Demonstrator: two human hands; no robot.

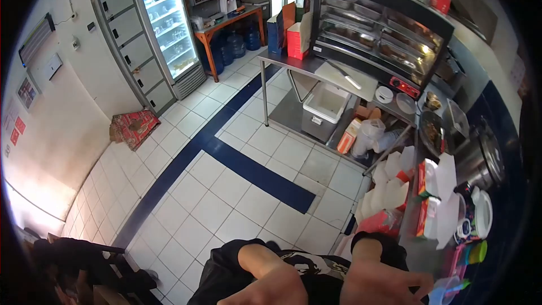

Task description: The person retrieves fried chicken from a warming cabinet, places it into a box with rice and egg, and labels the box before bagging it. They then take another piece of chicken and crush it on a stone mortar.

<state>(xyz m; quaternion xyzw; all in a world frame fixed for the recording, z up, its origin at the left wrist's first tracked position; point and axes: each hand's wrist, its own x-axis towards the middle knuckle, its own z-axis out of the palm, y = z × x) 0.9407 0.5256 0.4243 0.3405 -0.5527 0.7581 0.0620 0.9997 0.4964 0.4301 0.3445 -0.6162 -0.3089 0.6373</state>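
My left hand is raised close to the camera at the bottom edge, in front of my dark shirt. The frame cuts off its fingers, so what they do is hidden. To its right, my right hand is also near the lens, with fingers pointing right and a gap between them. I see nothing held in it. Beyond this hand, open food boxes stand on the steel counter at the right.
A heated display case stands on a steel table with a knife on a cutting board. Below sits a cooler box. A lit fridge is at the back left. Another person is at lower left.
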